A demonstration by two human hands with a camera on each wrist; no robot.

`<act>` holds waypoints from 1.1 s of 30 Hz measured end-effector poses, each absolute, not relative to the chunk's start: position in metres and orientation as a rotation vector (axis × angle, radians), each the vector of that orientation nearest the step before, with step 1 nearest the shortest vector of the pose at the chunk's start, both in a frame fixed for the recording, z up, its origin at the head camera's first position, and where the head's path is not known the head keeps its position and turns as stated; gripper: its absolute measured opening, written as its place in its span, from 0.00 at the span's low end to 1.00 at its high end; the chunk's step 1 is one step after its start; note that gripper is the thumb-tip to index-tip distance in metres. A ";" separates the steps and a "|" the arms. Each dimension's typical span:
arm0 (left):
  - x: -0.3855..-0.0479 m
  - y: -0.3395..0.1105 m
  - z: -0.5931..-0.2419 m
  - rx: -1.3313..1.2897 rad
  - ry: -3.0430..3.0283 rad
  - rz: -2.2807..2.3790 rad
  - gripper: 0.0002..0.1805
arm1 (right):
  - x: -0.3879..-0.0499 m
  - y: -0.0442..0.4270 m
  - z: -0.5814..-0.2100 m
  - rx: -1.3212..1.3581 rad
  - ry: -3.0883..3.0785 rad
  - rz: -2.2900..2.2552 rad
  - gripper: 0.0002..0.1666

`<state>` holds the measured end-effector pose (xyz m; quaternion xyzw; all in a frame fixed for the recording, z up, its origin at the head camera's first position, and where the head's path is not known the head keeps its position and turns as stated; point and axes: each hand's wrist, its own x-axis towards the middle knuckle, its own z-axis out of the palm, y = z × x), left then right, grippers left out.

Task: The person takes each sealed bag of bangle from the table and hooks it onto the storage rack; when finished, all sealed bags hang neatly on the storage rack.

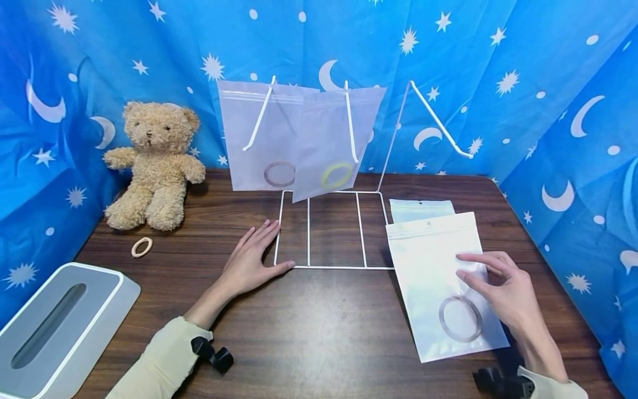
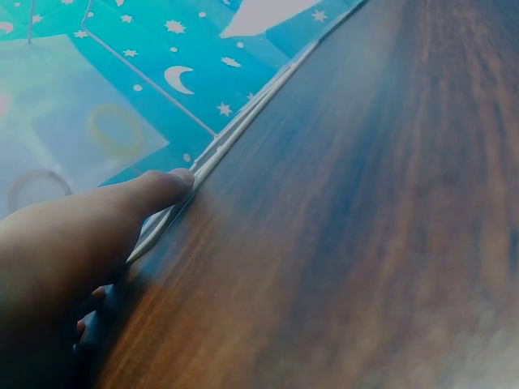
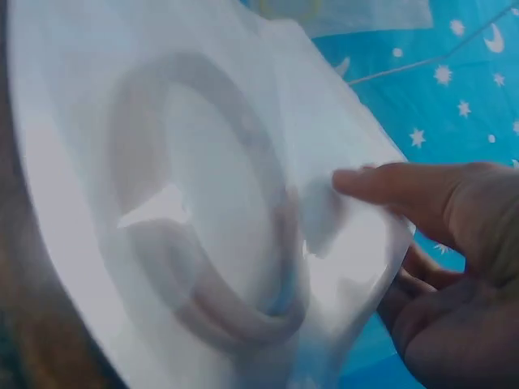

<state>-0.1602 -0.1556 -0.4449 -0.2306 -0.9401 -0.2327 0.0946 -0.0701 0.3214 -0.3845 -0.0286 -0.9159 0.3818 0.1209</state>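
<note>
My right hand [image 1: 508, 288] pinches the right side of a white zip bag [image 1: 423, 277]. In the right wrist view the thumb [image 3: 357, 182] lies on the front of this bag, other fingers behind it. A brownish ring [image 1: 461, 318] shows through its lower part. Another pale zip bag [image 1: 421, 208] lies partly hidden behind it. My left hand [image 1: 251, 257] rests at the left side of a white wire rack [image 1: 336, 267], fingers spread and thumb on its front corner. From two rack hooks hang a bag with a brownish ring [image 1: 264, 127] and one with a yellow ring [image 1: 326, 127], overlapping.
The rack's right hook [image 1: 441, 119] bears no bag. A teddy bear [image 1: 154, 166] sits at the back left, with a small wooden ring [image 1: 142, 247] in front. A grey-topped tissue box [image 1: 89, 321] stands front left. Blue starry curtains [image 1: 498, 66] surround the table [image 1: 319, 343].
</note>
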 end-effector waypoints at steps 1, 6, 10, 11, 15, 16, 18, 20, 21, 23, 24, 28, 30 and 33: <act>-0.160 -0.156 -0.445 -0.683 -2.792 -0.690 0.54 | -0.069 0.321 -0.382 -0.082 -2.663 1.183 0.23; -0.161 -0.155 -0.446 -0.683 -2.796 -0.686 0.53 | -0.060 0.314 -0.364 -0.060 -2.688 1.387 0.25; -0.161 -0.156 -0.448 -0.684 -2.795 -0.682 0.54 | -0.050 0.296 -0.344 0.097 -2.634 1.375 0.22; -0.161 -0.156 -0.448 -0.684 -2.794 -0.681 0.54 | -0.048 0.291 -0.339 0.132 -2.595 1.375 0.22; -0.161 -0.156 -0.448 -0.678 -2.794 -0.676 0.54 | -0.044 0.275 -0.316 0.238 -2.391 1.450 0.22; -0.161 -0.156 -0.447 -0.680 -2.793 -0.680 0.54 | -0.045 0.273 -0.312 0.272 -2.315 1.507 0.22; -0.161 -0.156 -0.447 -0.684 -2.793 -0.684 0.54 | -0.047 0.269 -0.304 0.365 -2.138 1.614 0.23; -0.161 -0.156 -0.446 -0.684 -2.794 -0.682 0.54 | -0.052 0.266 -0.298 0.470 -1.953 1.725 0.24; -0.161 -0.156 -0.446 -0.684 -2.794 -0.682 0.54 | -0.054 0.264 -0.295 0.493 -1.887 1.741 0.24; -0.161 -0.156 -0.446 -0.679 -2.792 -0.677 0.54 | -0.059 0.262 -0.291 0.537 -1.780 1.758 0.24; -0.161 -0.156 -0.446 -0.678 -2.791 -0.674 0.54 | -0.062 0.261 -0.289 0.536 -1.755 1.759 0.25; -0.160 -0.156 -0.446 -0.673 -2.787 -0.667 0.54 | -0.069 0.259 -0.284 0.489 -1.742 1.735 0.26; -0.160 -0.156 -0.446 -0.677 -2.786 -0.667 0.54 | -0.072 0.259 -0.284 0.471 -1.755 1.715 0.26; -0.160 -0.156 -0.446 -0.678 -2.787 -0.670 0.53 | -0.076 0.260 -0.285 0.456 -1.750 1.707 0.26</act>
